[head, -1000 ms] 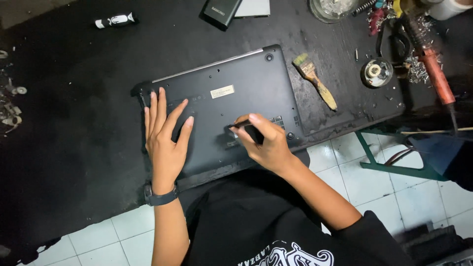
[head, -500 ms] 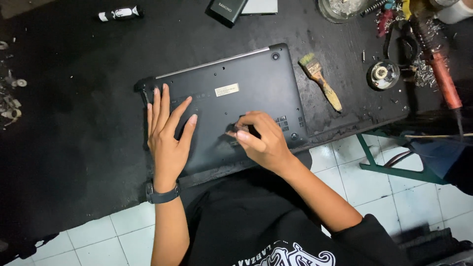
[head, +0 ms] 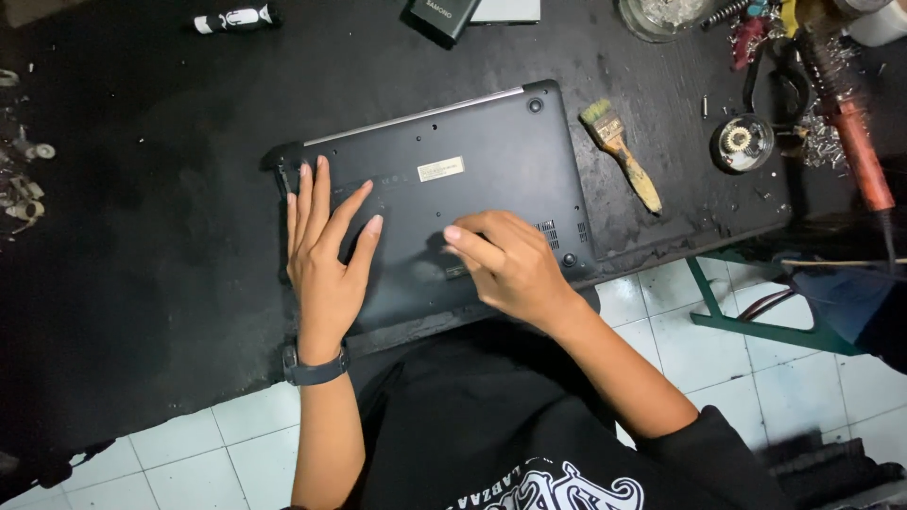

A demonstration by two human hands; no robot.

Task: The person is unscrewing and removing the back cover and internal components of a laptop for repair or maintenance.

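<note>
**A:** Starting at the far left, small metal bits (head: 21, 184) lay scattered on the black tabletop (head: 142, 283), and a little black-and-white tube (head: 236, 17) sat up near the top edge.

**B:** Then the left hand (head: 326, 250) — flat, fingers spread wide apart, pressed palm-down on the left part of the upturned dark laptop (head: 444, 189). It gripped nothing. A dark watch (head: 315, 368) circled that wrist.

**A:** The laptop lay bottom-up at the tabletop's near edge, just ahead of the person's black shirt.

**B:** And the right hand (head: 510, 264) rested on the laptop's near right part, fingers curled together, fingertips down on the case. Whether it pinched a tool, I couldn't tell.

**A:** Further right, a wooden-handled brush (head: 621, 154) lay just beside the laptop, then a round tin (head: 742, 142), and a red-handled soldering iron (head: 855, 142) at the far right.
</note>
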